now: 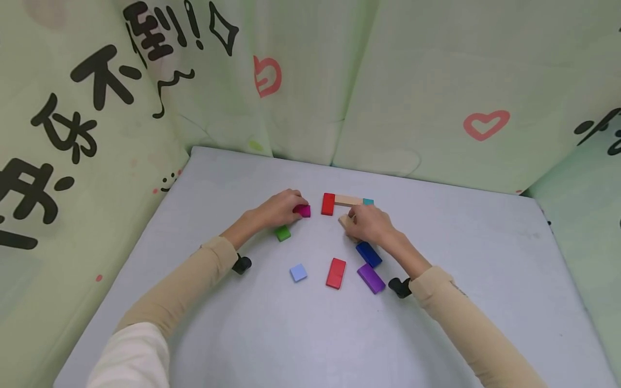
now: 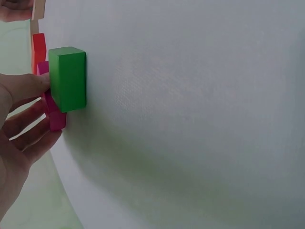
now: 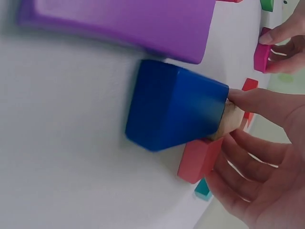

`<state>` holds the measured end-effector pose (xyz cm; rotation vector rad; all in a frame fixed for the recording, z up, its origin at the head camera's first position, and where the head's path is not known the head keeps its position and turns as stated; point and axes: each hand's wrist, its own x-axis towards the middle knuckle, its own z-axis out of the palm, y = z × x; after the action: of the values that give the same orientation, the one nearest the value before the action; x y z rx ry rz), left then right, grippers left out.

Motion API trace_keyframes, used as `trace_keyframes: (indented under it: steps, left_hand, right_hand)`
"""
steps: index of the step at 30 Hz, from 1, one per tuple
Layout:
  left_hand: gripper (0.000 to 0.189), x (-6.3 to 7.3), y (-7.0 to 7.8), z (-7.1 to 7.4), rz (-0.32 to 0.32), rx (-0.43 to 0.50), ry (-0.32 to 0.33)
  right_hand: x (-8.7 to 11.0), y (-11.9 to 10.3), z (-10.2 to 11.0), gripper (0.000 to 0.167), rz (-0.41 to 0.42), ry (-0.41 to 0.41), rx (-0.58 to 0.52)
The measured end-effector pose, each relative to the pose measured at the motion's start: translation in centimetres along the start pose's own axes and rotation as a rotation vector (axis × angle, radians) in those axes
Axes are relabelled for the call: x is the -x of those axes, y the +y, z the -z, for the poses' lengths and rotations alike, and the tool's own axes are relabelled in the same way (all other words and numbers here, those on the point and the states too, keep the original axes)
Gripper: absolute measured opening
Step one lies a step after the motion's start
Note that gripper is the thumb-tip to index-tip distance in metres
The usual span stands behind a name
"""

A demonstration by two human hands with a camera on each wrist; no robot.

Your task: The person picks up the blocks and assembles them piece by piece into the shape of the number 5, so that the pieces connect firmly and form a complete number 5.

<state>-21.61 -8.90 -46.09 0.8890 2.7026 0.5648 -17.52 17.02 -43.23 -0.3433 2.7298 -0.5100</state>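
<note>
My left hand (image 1: 287,207) pinches a magenta block (image 1: 305,211) between thumb and fingers, left of an upright-lying red block (image 1: 328,204). Just nearer to me lies a green block (image 1: 283,233), which covers part of the magenta one in the left wrist view. With thumb and fingertips, my right hand (image 1: 371,222) grips a plain wooden block (image 1: 346,222). The dark blue block (image 3: 174,107) hides much of that wooden block in the right wrist view. A pinkish-red block (image 3: 199,160) shows beside the right fingers, and a teal block (image 1: 368,201) lies beyond them.
A long plain wooden block (image 1: 348,200) joins the far red block to the teal one. Nearer to me lie a light blue block (image 1: 298,272), a second red block (image 1: 336,273) and a purple block (image 1: 371,278). Printed curtains (image 1: 310,108) stand behind the white table (image 1: 271,334).
</note>
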Motion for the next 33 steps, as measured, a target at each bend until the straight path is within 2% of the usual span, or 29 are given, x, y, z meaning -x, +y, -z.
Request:
trace_keyframes:
  steps: [14, 19, 24, 28, 33]
  left_hand:
    - [0.04, 0.1, 0.6, -0.1, 0.033, -0.033, -0.003]
    - [0.043, 0.2, 0.7, -0.1, 0.025, -0.032, 0.003]
    - [0.052, 0.1, -0.1, -0.1, 0.011, 0.099, -0.021]
    - [0.063, 0.2, -0.9, 0.1, 0.041, 0.229, -0.078]
    - [0.076, 0.7, -1.3, 0.3, 0.061, 0.29, -0.144]
  right_hand:
    - [2.2, 3.0, 0.9, 0.028, 0.03, 0.013, 0.117]
    - [2.6, 4.1, 1.0, 0.021, 0.08, 0.036, 0.138]
    - [2.7, 4.7, 0.9, 0.019, 0.125, 0.056, 0.114]
    - [2.7, 4.9, 0.8, 0.018, 0.136, 0.071, 0.103]
    - [2.7, 5.2, 0.9, 0.018, 0.151, 0.075, 0.093]
